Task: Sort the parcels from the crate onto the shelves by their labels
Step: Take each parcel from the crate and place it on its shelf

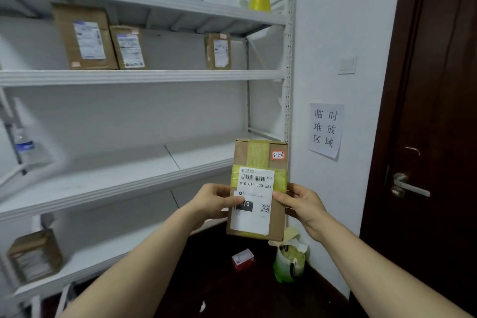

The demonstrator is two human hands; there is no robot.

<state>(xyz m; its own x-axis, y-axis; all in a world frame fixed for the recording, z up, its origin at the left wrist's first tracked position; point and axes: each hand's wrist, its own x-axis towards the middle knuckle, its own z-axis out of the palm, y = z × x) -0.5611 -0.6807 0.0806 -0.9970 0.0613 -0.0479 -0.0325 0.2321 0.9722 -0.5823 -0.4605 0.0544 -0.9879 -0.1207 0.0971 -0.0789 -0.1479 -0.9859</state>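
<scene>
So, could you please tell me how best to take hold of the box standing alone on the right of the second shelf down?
Probably from the front, by its two side faces. The box stands upright, label outward, with bare shelf on both sides, while the board above sits close over its top. The left hand and right hand hold the parcel, so free one first.

Parcel point(258, 188) before shelves point(103, 178); 3 boxes point(129, 46) on upper shelf point(167, 77), perhaps 1 box point(34, 255) lower left.
</scene>
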